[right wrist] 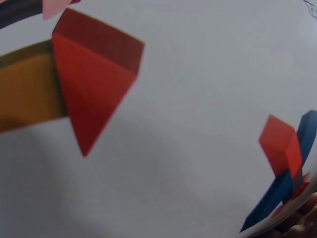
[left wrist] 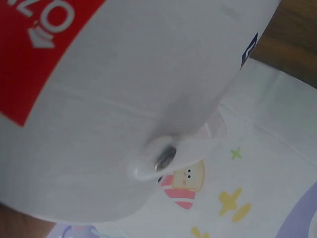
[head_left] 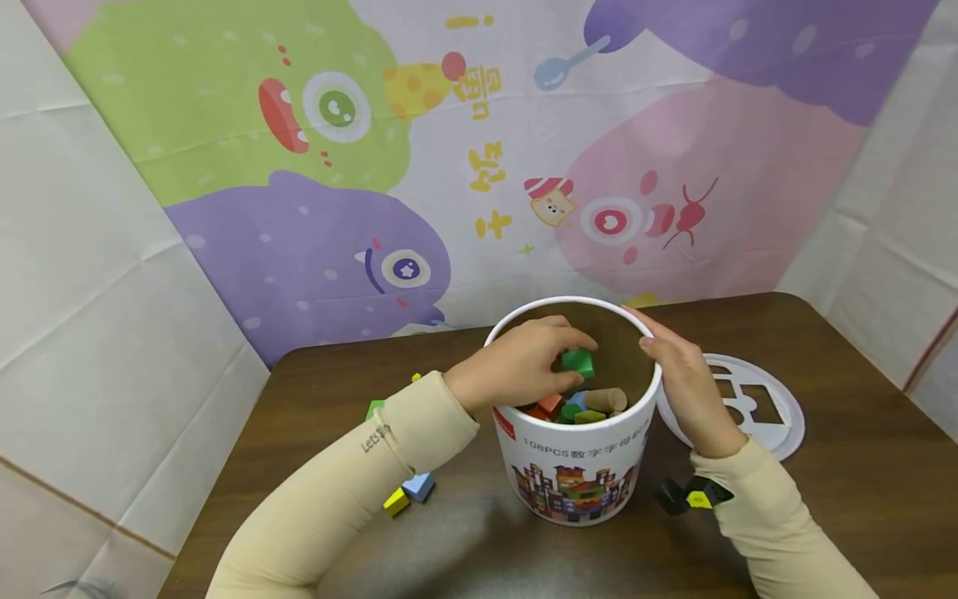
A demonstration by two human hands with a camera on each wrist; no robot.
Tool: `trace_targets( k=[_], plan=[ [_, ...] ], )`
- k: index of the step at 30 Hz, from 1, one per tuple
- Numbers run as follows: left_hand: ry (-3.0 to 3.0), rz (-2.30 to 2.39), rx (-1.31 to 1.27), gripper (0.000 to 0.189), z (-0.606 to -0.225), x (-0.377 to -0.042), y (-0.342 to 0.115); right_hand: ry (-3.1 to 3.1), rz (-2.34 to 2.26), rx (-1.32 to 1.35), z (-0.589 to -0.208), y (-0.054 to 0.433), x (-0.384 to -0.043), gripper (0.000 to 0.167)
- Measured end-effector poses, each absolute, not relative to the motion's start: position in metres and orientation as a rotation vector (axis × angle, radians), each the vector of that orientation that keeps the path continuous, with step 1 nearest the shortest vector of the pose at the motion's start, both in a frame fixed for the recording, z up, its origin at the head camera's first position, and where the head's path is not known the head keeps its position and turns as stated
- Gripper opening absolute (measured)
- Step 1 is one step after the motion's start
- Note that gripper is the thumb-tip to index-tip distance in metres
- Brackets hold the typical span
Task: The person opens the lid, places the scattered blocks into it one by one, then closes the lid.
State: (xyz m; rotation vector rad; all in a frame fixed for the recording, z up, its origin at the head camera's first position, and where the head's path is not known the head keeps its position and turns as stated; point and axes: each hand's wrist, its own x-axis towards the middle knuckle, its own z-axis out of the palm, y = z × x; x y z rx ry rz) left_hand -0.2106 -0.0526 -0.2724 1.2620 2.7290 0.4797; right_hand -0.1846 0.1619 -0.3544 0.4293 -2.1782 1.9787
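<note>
A white bucket (head_left: pixel 569 441) with printed toy blocks on its wall stands upright on the table. My left hand (head_left: pixel 524 362) reaches over its rim and pinches a green block (head_left: pixel 578 363) between thumb and fingers. Below that block lie several colored wooden blocks, among them a tan cylinder (head_left: pixel 604 400) and a red block (head_left: pixel 550 403). At the bucket's right side, my right hand (head_left: pixel 692 391) grips the rim, thumb on top. The right wrist view has the printed wall (right wrist: pixel 188 124) close up, with fingertips (right wrist: pixel 302 223) in the lower right corner.
A white lid (head_left: pixel 778 408) with shaped cutouts lies behind my right wrist. Left of the bucket are a blue block (head_left: pixel 418 487), a yellow block (head_left: pixel 397 502) and a green block (head_left: pixel 374 408), partly behind my left sleeve. A printed cloth (head_left: pixel 509 274) hangs behind the brown table (head_left: pixel 464 549).
</note>
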Motion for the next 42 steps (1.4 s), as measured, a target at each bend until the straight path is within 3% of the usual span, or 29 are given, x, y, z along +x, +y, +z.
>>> trace_targets(
  k=[14,24,31,36,42],
  plan=[
    [2.750,0.608,1.317,0.042,-0.278,-0.210,-0.057,-2.206,1.947,0.414,-0.354,0.162,-0.184,0.047],
    [2.947,0.979,1.348,0.033,-0.286,-0.188,-0.101,-2.215,1.926,0.403,-0.354,0.163,-0.185,0.046],
    [3.070,1.109,1.124,0.041,-0.306,-0.174,-0.150,-2.207,1.932,0.405,-0.354,0.164,-0.186,0.046],
    [3.089,0.838,0.781,0.048,-0.347,-0.161,-0.182,-2.201,1.943,0.417,-0.353,0.163,-0.186,0.046],
    [3.129,0.511,0.585,0.040,-0.394,-0.148,-0.202,-2.193,1.957,0.426,-0.354,0.162,-0.186,0.046]
  ],
)
